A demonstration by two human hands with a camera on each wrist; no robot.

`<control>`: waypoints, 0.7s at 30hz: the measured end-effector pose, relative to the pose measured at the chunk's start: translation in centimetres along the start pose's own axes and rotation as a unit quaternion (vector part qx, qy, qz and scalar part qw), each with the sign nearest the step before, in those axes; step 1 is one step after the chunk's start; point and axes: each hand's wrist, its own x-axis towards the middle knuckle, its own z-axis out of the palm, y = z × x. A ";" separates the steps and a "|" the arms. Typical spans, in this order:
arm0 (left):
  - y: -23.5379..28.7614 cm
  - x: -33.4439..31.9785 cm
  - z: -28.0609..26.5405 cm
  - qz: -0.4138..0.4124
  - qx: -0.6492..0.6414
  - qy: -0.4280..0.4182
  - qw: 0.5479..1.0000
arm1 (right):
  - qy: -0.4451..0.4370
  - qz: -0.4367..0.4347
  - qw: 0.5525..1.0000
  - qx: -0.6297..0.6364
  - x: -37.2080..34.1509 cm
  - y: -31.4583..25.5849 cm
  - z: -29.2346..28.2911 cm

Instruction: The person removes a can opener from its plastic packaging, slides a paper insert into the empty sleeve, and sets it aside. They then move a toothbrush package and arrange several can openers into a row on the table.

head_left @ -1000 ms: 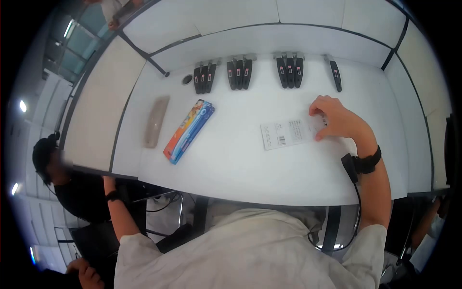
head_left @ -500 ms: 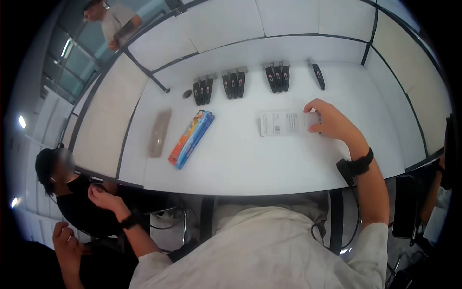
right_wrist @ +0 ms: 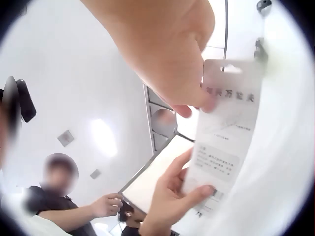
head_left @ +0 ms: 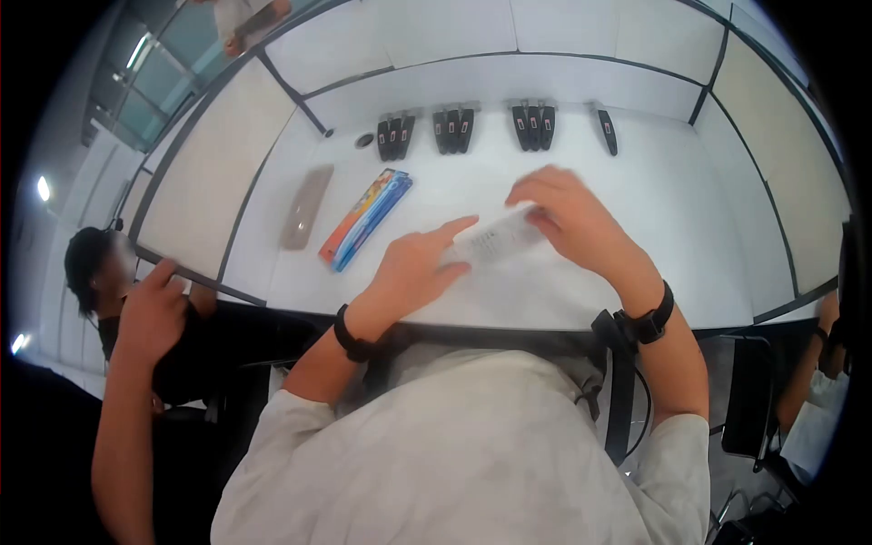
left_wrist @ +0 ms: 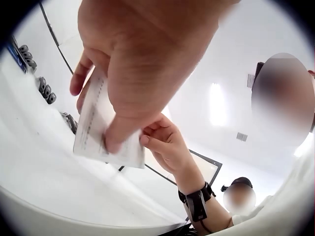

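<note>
Both hands hold a flat white printed package (head_left: 495, 242) above the table in the head view. The left hand (head_left: 409, 272) pinches its left end, thumb on the near face, as the left wrist view shows of the package (left_wrist: 93, 123). At the other end, by the hang hole, the right hand (head_left: 586, 227) grips it between thumb and fingers. Small print and a barcode show on the package (right_wrist: 224, 132) in the right wrist view. Left of the hands lie an orange and blue package (head_left: 366, 221) and a grey-brown elongated package (head_left: 309, 207).
Along the back of the white table (head_left: 672, 263) stand three groups of black-handled tools (head_left: 395, 136) and a single one (head_left: 607, 132) at right. A round dark hole (head_left: 365, 141) is at back left. Panels (head_left: 218, 163) enclose the table; other people are at the left.
The left hand has come up from below the table's left edge onto the package. The right hand has lifted the package off the table and moved it left and nearer; the package is tilted now.
</note>
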 end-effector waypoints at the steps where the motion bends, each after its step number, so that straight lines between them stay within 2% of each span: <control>1: -0.6 0.1 -0.1 -0.018 -0.011 0.045 0.999 | 0.098 -0.040 0.989 -0.104 0.2 -0.2 0.0; 4: -4.7 -0.7 -0.7 -0.053 -0.009 0.167 0.984 | 0.220 0.032 0.965 -0.137 -1.1 3.7 0.1; 6: -9.7 -1.7 -1.6 -0.048 0.050 0.234 0.970 | 0.237 0.151 0.959 -0.042 -3.9 8.6 2.1; 7: -9.8 -2.1 -2.3 -0.065 -0.021 0.231 0.970 | 0.244 0.210 0.947 0.007 -4.7 10.4 2.8; 9: -9.5 -2.9 -3.3 -0.098 -0.163 0.220 0.957 | 0.261 0.261 0.927 0.068 -4.7 12.1 2.9; 10: -9.4 -3.2 -3.2 -0.103 -0.154 0.222 0.957 | 0.270 0.286 0.914 0.096 -4.7 12.1 2.8; 12: -9.3 -3.3 -3.1 -0.108 -0.134 0.228 0.958 | 0.257 0.287 0.919 0.084 -5.0 11.8 2.7; 14: -9.3 -3.8 -3.2 -0.130 -0.114 0.198 0.965 | 0.215 0.299 0.926 0.082 -5.1 11.3 2.6; 15: -10.4 -3.8 -2.9 -0.114 -0.075 0.169 0.976 | 0.219 0.304 0.924 0.080 -5.1 11.0 2.6; 18: -10.1 -3.9 -1.6 -0.088 0.045 0.232 0.968 | 0.203 0.293 0.931 0.075 -5.4 11.4 2.7; 21: -11.6 -3.8 -2.7 -0.120 -0.031 0.199 0.972 | 0.196 0.299 0.931 0.077 -5.5 11.8 2.8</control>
